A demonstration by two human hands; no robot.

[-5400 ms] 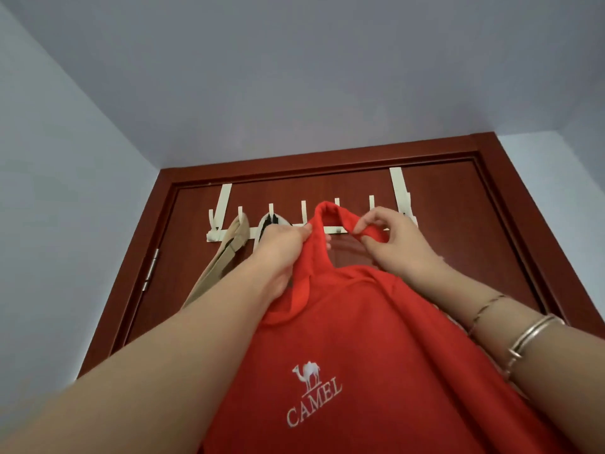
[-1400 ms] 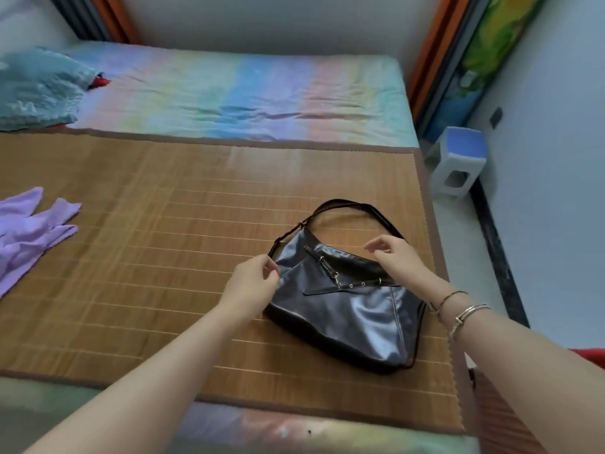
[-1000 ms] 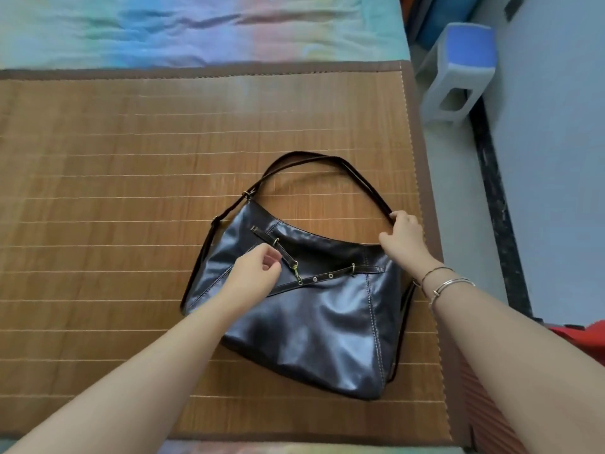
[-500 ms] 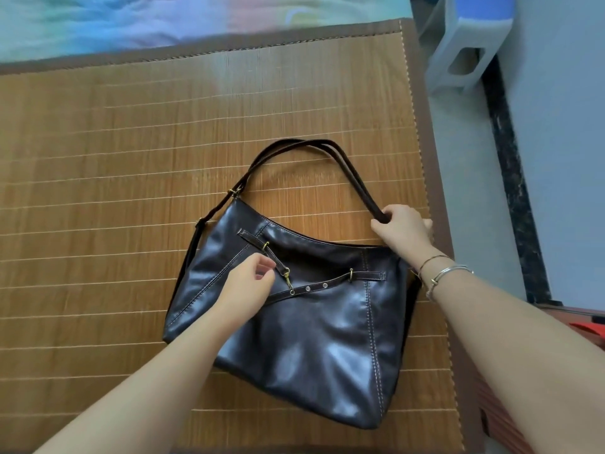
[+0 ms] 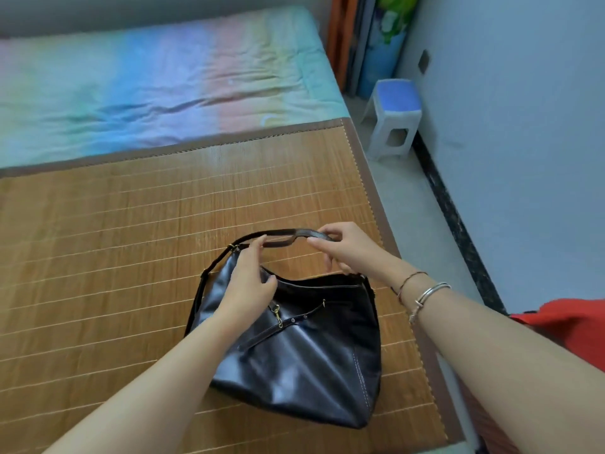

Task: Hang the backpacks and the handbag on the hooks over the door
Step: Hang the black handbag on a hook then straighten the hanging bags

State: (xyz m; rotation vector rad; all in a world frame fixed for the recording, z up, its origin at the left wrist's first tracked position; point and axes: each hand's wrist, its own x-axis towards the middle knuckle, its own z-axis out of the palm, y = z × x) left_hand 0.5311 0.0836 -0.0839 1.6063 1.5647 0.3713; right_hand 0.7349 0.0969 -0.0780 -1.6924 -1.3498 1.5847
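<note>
Right hand (image 5: pixel 352 250) and left hand (image 5: pixel 250 283) now both pinching the handbag (image 5: pixel 294 348) strap (image 5: pixel 281 235), newly lifted.

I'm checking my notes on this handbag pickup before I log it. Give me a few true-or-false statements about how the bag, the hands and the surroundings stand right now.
1. The handbag lies on a bamboo mat. True.
2. The right hand holds the bag's strap. True.
3. The left hand rests flat on the mat, away from the bag. False: it is at the bag's top edge, fingertips up by the strap.
4. The handbag is bright red. False: it is dark, glossy leather.
5. A small stool with a blue top stands on the floor beside the bed. True.
6. Bracelets sit on the left wrist. False: they are on the right wrist.
</note>
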